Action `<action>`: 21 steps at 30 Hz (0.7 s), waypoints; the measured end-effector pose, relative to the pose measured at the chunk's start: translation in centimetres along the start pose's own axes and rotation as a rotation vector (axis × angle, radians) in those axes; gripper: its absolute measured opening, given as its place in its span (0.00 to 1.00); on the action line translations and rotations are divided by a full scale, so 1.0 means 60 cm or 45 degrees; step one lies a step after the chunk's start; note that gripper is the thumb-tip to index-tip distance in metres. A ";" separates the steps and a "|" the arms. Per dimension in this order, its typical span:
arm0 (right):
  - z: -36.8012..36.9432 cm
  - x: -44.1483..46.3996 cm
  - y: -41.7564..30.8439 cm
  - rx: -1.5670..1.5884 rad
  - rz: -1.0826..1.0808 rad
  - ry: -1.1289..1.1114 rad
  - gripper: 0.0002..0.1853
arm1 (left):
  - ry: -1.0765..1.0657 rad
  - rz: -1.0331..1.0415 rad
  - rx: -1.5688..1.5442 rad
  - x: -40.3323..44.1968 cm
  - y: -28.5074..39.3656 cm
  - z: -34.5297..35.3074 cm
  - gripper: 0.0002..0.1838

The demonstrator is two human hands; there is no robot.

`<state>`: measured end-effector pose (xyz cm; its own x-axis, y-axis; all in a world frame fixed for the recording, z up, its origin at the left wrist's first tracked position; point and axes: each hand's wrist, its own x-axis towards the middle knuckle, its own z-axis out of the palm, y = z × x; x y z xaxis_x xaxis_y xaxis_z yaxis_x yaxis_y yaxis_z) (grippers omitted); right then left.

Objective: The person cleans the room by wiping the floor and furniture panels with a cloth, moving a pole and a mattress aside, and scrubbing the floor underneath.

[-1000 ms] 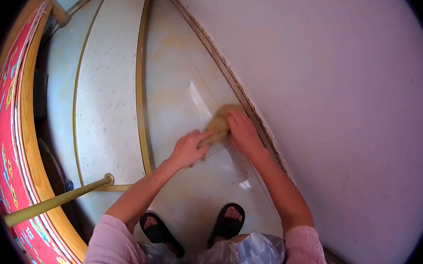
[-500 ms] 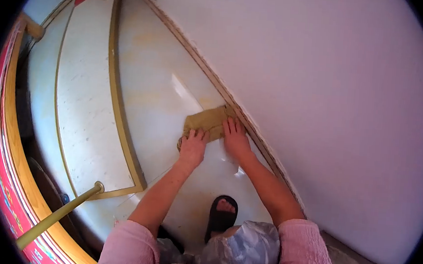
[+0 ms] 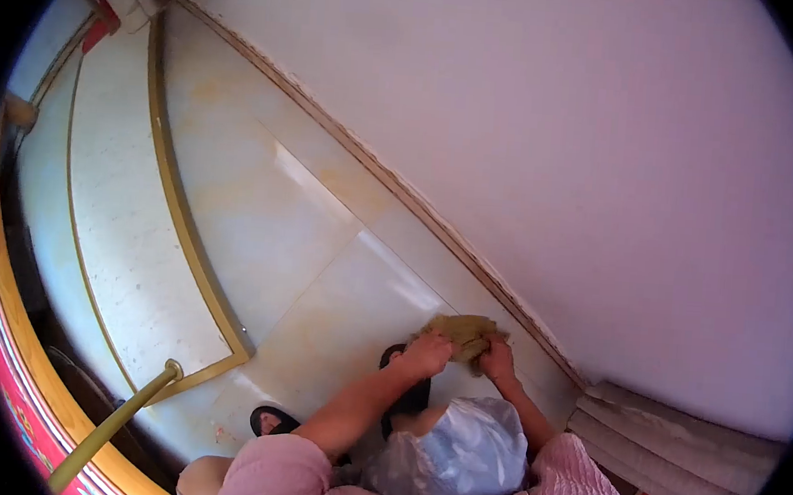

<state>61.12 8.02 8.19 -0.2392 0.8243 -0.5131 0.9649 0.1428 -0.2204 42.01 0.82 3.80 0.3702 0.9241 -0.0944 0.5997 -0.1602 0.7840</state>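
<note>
A crumpled mustard-brown cloth (image 3: pixel 466 329) is bunched between my hands, low over the tiled floor and close to the wall's base. My left hand (image 3: pixel 428 353) has its fingers curled onto the cloth's left end. On the other side, my right hand (image 3: pixel 497 358) grips the right end, part of which hangs down. Whether the cloth still touches the floor, I cannot tell.
The skirting strip (image 3: pixel 401 189) runs diagonally along the white wall (image 3: pixel 560 149). A long white gold-edged panel (image 3: pixel 130 174) with a gold leg (image 3: pixel 117 426) lies at left, beside a red patterned bed edge (image 3: pixel 14 395). Grey folded padding (image 3: pixel 677 446) sits at right.
Both hands have come back toward my body along the wall, bringing the cloth. It was spread flatter under my fingers and is now bunched. The view has shifted, showing grey padding at right.
</note>
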 end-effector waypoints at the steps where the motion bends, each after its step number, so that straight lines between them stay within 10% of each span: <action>1: -0.006 -0.011 0.008 0.127 -0.003 0.039 0.21 | -0.046 -0.011 -0.133 -0.006 0.013 -0.024 0.18; 7: -0.075 0.034 -0.179 0.517 -0.457 0.259 0.22 | -0.095 -0.370 -0.811 -0.077 -0.042 -0.260 0.24; 12: -0.041 0.188 -0.411 0.287 -1.111 0.257 0.25 | 0.456 -0.705 -0.436 -0.180 -0.130 -0.432 0.28; 16: 0.072 0.218 -0.473 -0.361 -1.379 0.375 0.27 | 0.752 -0.800 0.224 -0.258 -0.262 -0.316 0.33; 21: 0.073 0.159 -0.380 -0.141 -1.114 0.090 0.26 | 0.654 -0.787 0.433 -0.232 -0.177 -0.199 0.35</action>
<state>36.36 10.20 4.67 -0.8931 0.4259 -0.1449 0.4447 0.7874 -0.4269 22.04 -6.19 4.10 -0.4078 0.9086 -0.0897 0.7970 0.4022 0.4506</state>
